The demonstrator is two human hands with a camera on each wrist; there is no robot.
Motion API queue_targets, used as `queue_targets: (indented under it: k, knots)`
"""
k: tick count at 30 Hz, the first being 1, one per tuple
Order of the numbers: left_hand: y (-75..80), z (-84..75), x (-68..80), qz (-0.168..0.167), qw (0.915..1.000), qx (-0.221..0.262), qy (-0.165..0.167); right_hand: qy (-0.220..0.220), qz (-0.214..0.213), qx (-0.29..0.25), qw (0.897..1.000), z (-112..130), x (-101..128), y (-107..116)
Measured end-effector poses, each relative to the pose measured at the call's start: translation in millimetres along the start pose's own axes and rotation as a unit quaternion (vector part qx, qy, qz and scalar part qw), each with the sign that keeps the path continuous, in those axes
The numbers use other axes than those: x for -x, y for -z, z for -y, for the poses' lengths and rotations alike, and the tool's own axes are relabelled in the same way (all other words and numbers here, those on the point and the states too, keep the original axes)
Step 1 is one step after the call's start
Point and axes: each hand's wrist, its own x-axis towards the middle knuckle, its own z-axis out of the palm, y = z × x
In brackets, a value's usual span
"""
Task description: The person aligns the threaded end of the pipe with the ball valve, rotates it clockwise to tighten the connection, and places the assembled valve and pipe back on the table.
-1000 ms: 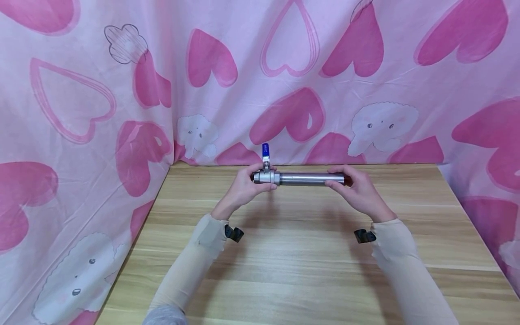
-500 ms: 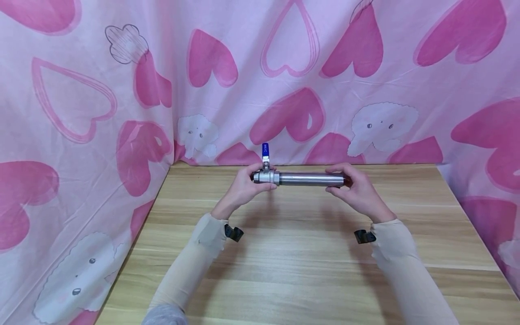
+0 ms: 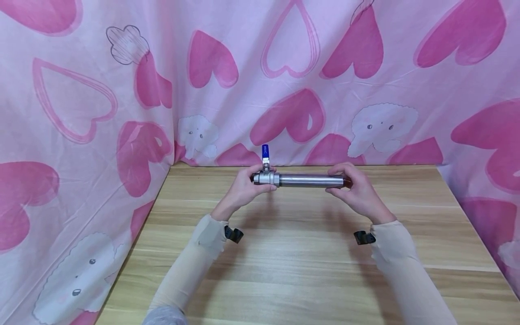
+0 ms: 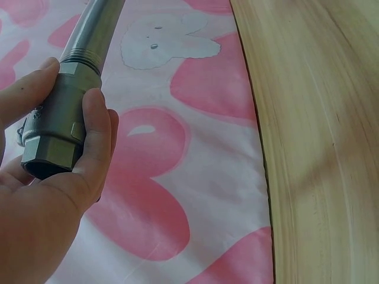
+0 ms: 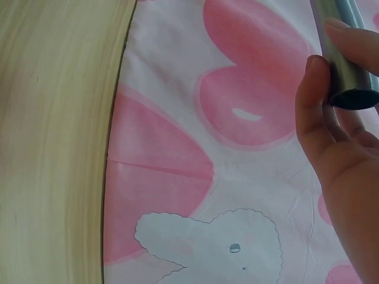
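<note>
A metal ball valve with a blue lever handle is joined to the left end of a straight steel pipe. My left hand grips the valve body, thumb on the near side and fingers behind. At the pipe's other end my right hand holds it between thumb and fingers. The assembly is held level above the table. In the left wrist view, threads show where the pipe enters the valve's hex collar. The pipe's open end appears in the right wrist view.
A wood-grain table lies under both arms. Pink cloth with hearts and white animal heads hangs along its back and sides. A black wrist strap piece sits on the left wrist and another black piece on the right.
The right fingers have shifted slightly on the pipe's end, with the thumb lower against its near side. The valve and the left hand's grip look the same.
</note>
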Motion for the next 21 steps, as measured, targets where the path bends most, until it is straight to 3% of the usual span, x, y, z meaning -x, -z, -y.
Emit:
queue_targets:
  k: [7,21]
  knots:
    - [-0.9,-0.7,1.0,-0.002,1.0000,0.006,-0.002,-0.019,0.006,-0.007,1.000,2.0,1.9,0.4]
    - [-1.2,2.0,0.6,-0.003,0.9999,-0.011,-0.009,-0.015,0.007,-0.008,1.000,3.3,2.0,1.1]
